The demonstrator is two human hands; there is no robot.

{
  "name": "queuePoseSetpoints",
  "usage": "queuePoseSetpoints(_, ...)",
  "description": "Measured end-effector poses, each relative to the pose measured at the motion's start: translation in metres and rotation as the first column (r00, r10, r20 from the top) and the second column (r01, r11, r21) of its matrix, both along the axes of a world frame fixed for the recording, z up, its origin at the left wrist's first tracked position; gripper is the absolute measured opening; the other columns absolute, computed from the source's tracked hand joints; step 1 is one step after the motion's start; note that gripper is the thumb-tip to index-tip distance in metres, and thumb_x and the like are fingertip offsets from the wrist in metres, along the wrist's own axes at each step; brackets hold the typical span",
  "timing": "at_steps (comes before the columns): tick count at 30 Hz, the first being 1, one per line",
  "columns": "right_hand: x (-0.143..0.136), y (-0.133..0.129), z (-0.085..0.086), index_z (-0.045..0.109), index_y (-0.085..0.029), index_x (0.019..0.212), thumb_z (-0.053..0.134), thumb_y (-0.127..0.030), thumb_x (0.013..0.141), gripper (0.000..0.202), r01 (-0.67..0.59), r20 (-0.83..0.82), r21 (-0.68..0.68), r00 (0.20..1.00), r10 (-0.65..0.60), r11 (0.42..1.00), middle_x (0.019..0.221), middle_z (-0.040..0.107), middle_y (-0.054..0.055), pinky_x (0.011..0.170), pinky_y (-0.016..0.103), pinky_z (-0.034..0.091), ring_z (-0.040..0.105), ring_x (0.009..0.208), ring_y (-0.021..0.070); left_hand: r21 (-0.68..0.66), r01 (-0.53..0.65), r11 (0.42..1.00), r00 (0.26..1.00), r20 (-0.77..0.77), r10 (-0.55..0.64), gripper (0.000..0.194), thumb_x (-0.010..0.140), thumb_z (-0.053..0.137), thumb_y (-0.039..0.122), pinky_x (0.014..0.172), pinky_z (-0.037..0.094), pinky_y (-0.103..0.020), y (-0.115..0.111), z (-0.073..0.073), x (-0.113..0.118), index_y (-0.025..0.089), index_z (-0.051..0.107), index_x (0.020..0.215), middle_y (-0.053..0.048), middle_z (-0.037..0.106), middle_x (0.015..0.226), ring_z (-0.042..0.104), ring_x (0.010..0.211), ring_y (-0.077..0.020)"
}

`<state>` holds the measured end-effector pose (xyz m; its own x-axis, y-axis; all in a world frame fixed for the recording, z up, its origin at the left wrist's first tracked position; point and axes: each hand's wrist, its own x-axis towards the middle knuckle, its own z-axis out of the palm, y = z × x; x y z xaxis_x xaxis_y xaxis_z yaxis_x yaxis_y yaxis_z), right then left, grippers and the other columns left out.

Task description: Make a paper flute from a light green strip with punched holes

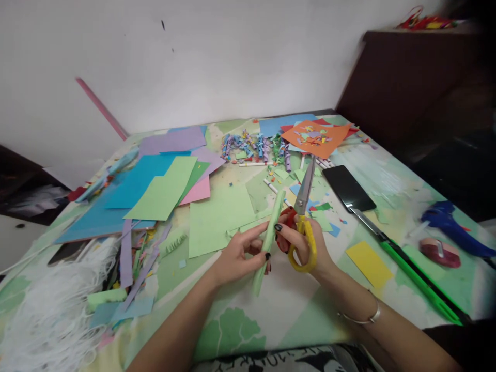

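A rolled tube of light green paper (274,227) stands tilted between the fingers of my left hand (242,253), which is closed on it. My right hand (310,243) holds a pair of scissors (303,204) with yellow and red handles, their blades pointing up and away from me. The blades look closed. Fingertips of my right hand reach the tube's right side. Beneath and behind the tube lies a light green sheet (217,217), with thin cut strips at its right edge.
Coloured sheets (163,191) lie left, beside white string (50,310). Small decorated paper rolls (259,147) line the back near an orange sheet with scraps (318,137). To the right are a phone (349,187), a green cutter knife (414,274), tape (439,251) and a blue glue gun (457,227).
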<state>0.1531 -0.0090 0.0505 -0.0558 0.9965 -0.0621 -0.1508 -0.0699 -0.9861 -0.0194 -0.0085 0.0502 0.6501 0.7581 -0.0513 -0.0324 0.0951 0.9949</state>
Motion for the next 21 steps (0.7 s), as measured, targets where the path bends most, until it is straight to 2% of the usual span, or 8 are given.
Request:
queuePoseSetpoints(4,-0.0001,-0.0010,0.0003,0.051,-0.018,0.065,0.063,-0.036,0.072,0.023,-0.012,-0.020,-0.021,1.000,0.011,1.000,0.044,0.052,-0.003,0.041,0.023,0.037,0.048,0.040,0.0108,0.017,-0.009,1.000,1.000,-0.012,0.009,0.060,0.085,0.055,0.025,0.058,0.050,-0.027,0.0011,0.0000,0.0002,0.016,0.036,0.141,-0.003,0.062,0.068,0.059,0.057,-0.0135)
queuePoseSetpoints(10,-0.0031,-0.0020,-0.0002,0.051,-0.018,0.065,0.065,-0.036,0.071,0.024,-0.034,-0.001,-0.042,0.999,0.034,0.999,0.042,0.051,-0.005,0.040,0.022,0.037,0.047,0.039,0.0097,0.158,-0.133,0.978,0.982,-0.112,0.152,0.049,0.090,0.049,0.031,0.051,0.047,-0.024,-0.0014,-0.0007,0.0053,0.010,0.047,0.134,-0.002,0.061,0.058,0.056,0.049,-0.0119)
queuePoseSetpoints(21,-0.0013,-0.0053,-0.0013,0.051,-0.018,0.061,0.058,-0.022,0.072,0.013,-0.035,0.029,0.037,0.999,0.034,0.999,0.043,0.051,-0.005,0.041,0.022,0.038,0.048,0.040,0.0095,0.204,-0.105,0.973,0.977,-0.163,0.139,0.043,0.091,0.045,0.030,0.052,0.046,-0.023,-0.0041,-0.0001,0.0051,0.012,0.052,0.130,-0.001,0.062,0.061,0.055,0.051,-0.0108)
